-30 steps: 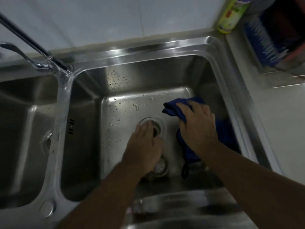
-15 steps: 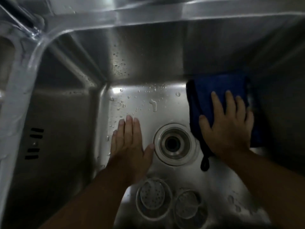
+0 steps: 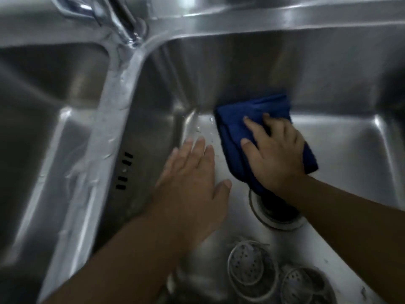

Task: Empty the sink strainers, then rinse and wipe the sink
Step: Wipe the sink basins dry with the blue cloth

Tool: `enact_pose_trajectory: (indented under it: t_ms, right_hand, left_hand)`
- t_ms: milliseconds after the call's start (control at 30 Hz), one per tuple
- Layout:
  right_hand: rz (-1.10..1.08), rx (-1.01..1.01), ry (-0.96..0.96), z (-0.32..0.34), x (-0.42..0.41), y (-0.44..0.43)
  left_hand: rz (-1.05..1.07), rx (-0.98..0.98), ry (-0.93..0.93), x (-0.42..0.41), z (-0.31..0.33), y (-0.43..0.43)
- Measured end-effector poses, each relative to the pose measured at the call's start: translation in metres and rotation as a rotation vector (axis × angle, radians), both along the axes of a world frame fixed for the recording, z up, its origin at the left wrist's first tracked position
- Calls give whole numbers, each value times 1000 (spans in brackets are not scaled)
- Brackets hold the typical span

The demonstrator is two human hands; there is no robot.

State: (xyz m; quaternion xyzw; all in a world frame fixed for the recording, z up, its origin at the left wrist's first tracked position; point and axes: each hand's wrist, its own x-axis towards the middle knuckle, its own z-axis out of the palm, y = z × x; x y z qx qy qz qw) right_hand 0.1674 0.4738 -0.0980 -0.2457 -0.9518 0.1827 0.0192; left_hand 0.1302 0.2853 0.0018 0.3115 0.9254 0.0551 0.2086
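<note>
I look down into the right basin (image 3: 341, 150) of a steel double sink. My right hand (image 3: 274, 154) presses flat on a folded blue cloth (image 3: 238, 121) on the basin floor near the back wall. The cloth's tail reaches over the open drain (image 3: 278, 218), which my right wrist partly hides. Flat on the wet floor to the left of the cloth rests my left hand (image 3: 190, 178), fingers straight. Two round perforated strainers (image 3: 249, 266) (image 3: 304, 286) lie on the basin floor at the front.
The faucet base (image 3: 122, 20) stands on the rim at the back left, above the wet divider (image 3: 103, 137) between the basins. The left basin (image 3: 43, 119) lies beyond it. Overflow slots (image 3: 123, 170) mark the right basin's left wall.
My right hand has slid the blue cloth leftward across the basin floor, from the right side to behind and over the drain. The view has shifted right; my left hand stays flat.
</note>
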Motion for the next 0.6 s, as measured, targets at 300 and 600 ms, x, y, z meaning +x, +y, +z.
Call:
enact_pose_trajectory:
  t_ms: [300, 600]
  right_hand:
    - [564, -134, -74, 12, -38, -79]
    - [809, -131, 2, 4, -19, -66]
  left_hand:
    - [-57, 36, 333, -20, 95, -57]
    - [15, 84, 361, -23, 87, -60]
